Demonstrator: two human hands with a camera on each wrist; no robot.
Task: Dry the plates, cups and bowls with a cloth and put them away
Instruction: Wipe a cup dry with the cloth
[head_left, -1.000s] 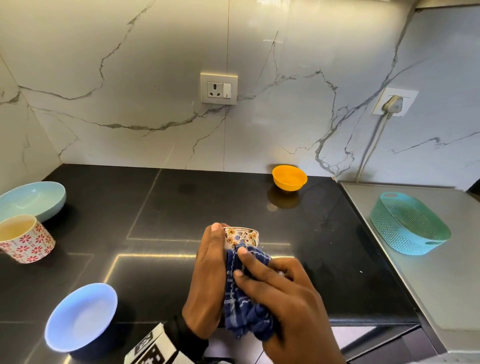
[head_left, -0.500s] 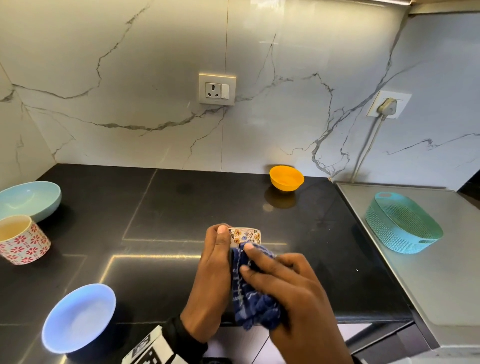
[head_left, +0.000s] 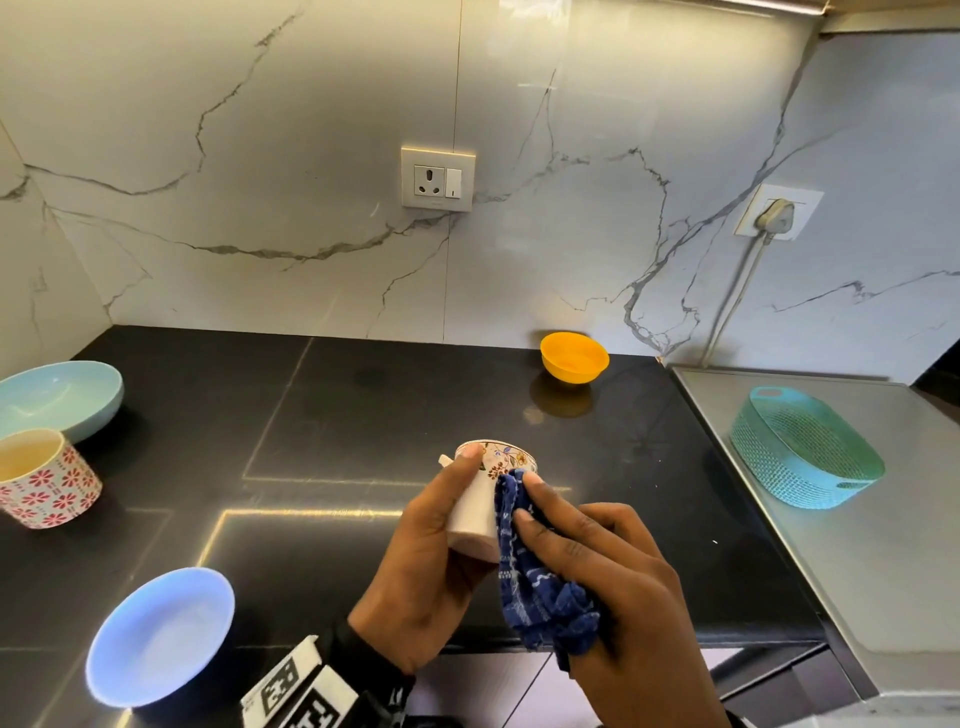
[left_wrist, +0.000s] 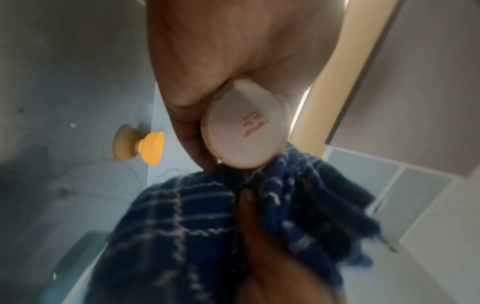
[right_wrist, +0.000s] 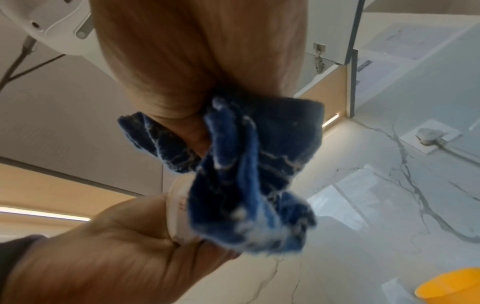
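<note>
Blue cloth (head_left: 540, 587) in right hand (head_left: 618, 597) presses cup (head_left: 488, 499) gripped by left hand (head_left: 426, 566).

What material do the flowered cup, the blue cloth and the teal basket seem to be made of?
Flowered cup: probably glazed ceramic; smooth white wall, printed flowers, stamped base.
Blue cloth: woven cotton-like fabric; soft folds, fuzzy threads, pale check lines.
Teal basket: likely moulded plastic; uniform colour, regular perforated wall.

You hold a white cup (head_left: 485, 491) with an orange-and-maroon floral band and a red base mark. Cloth (head_left: 540, 582): dark blue, thin white check. Bowls: orange (head_left: 574, 358), pale teal (head_left: 62, 397), lavender-blue (head_left: 158, 636). Mug (head_left: 49, 480): white, red flowers. Basket (head_left: 805, 449): turquoise. Counter (head_left: 363, 415): black.
</note>
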